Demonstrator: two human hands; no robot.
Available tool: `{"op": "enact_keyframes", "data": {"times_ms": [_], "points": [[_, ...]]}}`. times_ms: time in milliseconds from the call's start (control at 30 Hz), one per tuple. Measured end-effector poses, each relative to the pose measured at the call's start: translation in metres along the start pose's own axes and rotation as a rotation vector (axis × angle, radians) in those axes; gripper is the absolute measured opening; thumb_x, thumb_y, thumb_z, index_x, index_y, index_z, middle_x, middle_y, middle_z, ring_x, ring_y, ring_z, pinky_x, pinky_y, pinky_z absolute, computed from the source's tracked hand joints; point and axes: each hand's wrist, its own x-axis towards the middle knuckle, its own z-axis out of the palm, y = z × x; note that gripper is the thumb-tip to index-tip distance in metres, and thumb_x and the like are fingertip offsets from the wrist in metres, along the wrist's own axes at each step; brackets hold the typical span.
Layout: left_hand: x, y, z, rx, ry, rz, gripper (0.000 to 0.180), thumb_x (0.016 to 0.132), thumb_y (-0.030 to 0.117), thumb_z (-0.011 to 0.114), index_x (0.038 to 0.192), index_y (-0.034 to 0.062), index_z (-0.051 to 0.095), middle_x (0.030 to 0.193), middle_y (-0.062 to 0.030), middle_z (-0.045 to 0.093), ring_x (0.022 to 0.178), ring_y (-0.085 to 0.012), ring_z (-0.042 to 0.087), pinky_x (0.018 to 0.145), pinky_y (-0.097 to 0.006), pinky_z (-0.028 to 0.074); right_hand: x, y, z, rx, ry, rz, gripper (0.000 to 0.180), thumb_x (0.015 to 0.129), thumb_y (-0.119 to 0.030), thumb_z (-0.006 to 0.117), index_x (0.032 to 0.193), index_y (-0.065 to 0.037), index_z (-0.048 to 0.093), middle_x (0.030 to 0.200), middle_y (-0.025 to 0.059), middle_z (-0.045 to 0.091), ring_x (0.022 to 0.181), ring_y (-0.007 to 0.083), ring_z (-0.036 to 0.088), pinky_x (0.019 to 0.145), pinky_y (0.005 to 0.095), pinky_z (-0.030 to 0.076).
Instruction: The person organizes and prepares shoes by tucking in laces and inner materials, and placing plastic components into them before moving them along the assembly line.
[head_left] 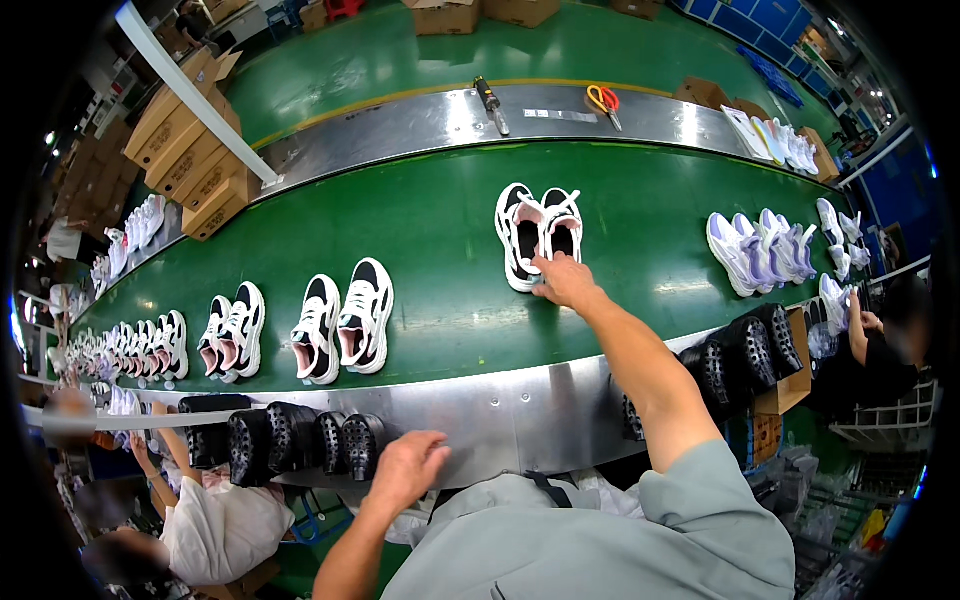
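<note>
A pair of black-and-white sneakers [520, 235] with pink lining stands on the green conveyor belt [450, 220], toes pointing away from me. My right hand [566, 281] reaches out to their heels, thumb and fingers closed at the back of the left shoe. My left hand [408, 466] hovers by the near metal edge [480, 420], fingers stretched out and holding nothing. To the left on the belt stand two more sneakers [366, 315] of the same kind, with another pair [241, 330] beyond them.
Black studded shoe-shaped blocks [290, 440] line the near edge on both sides. Lilac-and-white sneakers [760, 252] stand at the right. On the far metal ledge lie a screwdriver-like tool [490, 105] and orange-handled scissors [605, 103]. Shoe boxes [200, 165] are stacked far left. Co-workers sit left and right.
</note>
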Motion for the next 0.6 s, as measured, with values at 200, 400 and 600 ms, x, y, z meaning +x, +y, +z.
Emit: {"op": "enact_keyframes", "data": {"times_ms": [200,400,600], "points": [[0.039,-0.001,0.03,0.024,0.157,0.156,0.035,0.087,0.014,0.075,0.119,0.002,0.068,0.113,-0.0165,0.07,0.097,-0.0284,0.068,0.073,-0.035,0.056,-0.063,-0.059,0.026,-0.09,0.062,-0.13,0.031,0.089,-0.04,0.063,0.111,-0.02,0.073,0.103,0.014,0.068,0.099,0.0309,0.067,0.076,0.048,0.058],[0.074,-0.013,0.023,-0.329,0.048,-0.076,0.102,0.072,0.023,0.088,0.155,0.0056,0.032,0.148,-0.0237,0.046,0.136,-0.0343,0.047,0.106,-0.041,0.044,-0.213,-0.136,0.096,0.116,0.228,-0.336,0.022,0.079,-0.025,0.069,0.097,-0.012,0.07,0.093,0.0127,0.06,0.088,0.0295,0.062,0.069,0.0442,0.051],[0.068,-0.054,0.007,-0.35,-0.265,-0.104,0.084,0.073,0.017,0.087,0.146,0.0018,0.048,0.134,-0.0174,0.061,0.117,-0.0252,0.061,0.096,-0.035,0.05,-0.261,-0.166,0.088,0.19,0.367,-0.351,0.033,0.08,-0.027,0.075,0.108,-0.01,0.068,0.1,0.0147,0.062,0.093,0.0317,0.061,0.075,0.0429,0.052]]}}
